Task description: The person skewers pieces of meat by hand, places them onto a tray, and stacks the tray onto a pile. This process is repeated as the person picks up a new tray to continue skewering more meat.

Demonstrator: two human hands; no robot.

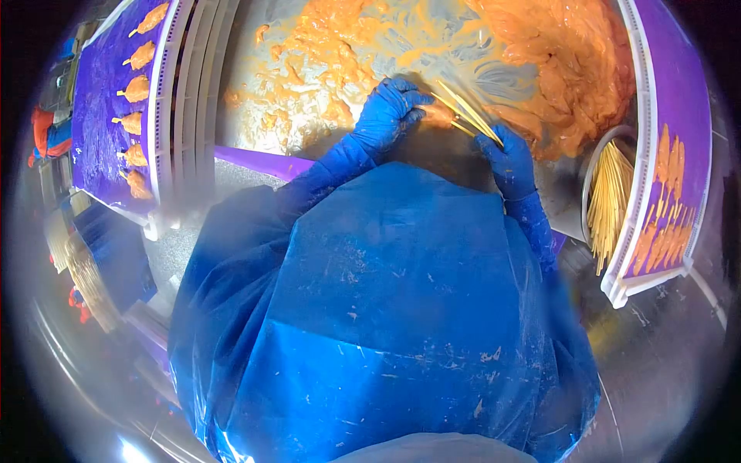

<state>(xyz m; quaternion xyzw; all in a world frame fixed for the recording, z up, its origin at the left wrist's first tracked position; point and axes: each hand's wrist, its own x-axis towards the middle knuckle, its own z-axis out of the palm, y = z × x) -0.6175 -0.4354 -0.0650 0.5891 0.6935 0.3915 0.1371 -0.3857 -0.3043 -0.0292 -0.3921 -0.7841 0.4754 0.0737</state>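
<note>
My right hand, in a blue glove, is closed around several thin wooden skewers that point up and to the left. My left hand, gloved too, has its fingers bent around a piece of orange marinated meat. One skewer reaches down to that piece, its tip hidden there. Both hands are over the near edge of a metal worktop, where a mass of orange marinated meat is spread, thickest at the right.
At right stands a round container with many bamboo skewers. Beside it, a white-framed tray with purple lining bears rows of skewered meat. Stacked white trays stand at left, with several skewered pieces on a purple sheet.
</note>
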